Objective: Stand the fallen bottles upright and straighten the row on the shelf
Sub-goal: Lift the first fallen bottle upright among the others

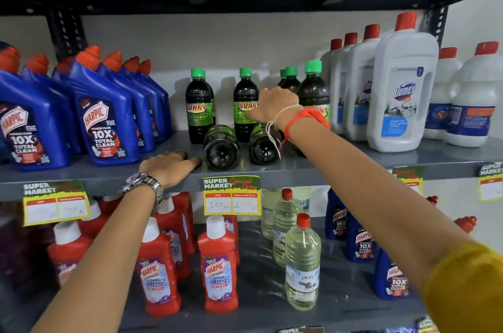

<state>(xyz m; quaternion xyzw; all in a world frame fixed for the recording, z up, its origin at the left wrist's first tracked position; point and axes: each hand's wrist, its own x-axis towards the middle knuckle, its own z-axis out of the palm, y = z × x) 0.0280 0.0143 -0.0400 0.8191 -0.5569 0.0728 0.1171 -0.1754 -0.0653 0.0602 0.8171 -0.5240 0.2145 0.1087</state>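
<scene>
Two dark green-capped bottles lie on their sides on the grey shelf (353, 161), bases toward the front edge: the left fallen bottle (221, 148) and the right fallen bottle (263, 144). Behind them stand their upright mates, a ragged row with uneven gaps: one upright bottle (198, 106) at the left, another (245, 103) in the middle, more at the right (313, 87).

The left hand (170, 168) rests flat on the shelf lip, fingers spread and holding nothing, just beside the left fallen bottle's base; it seems to steady the reach. The right hand (275, 105) reaches over the right fallen bottle into the row, its back to the camera, so I cannot tell whether its fingers close on anything; it likely goes for that bottle's neck or clears room behind.

Blue Harpic bottles (103, 120) crowd the left, white Domex bottles (402, 93) the right, so there is little room to swing. It is a shop rack against a pale wall, with a price tag (231, 195) on the edge and red bottles (217, 267) on the shelf below
</scene>
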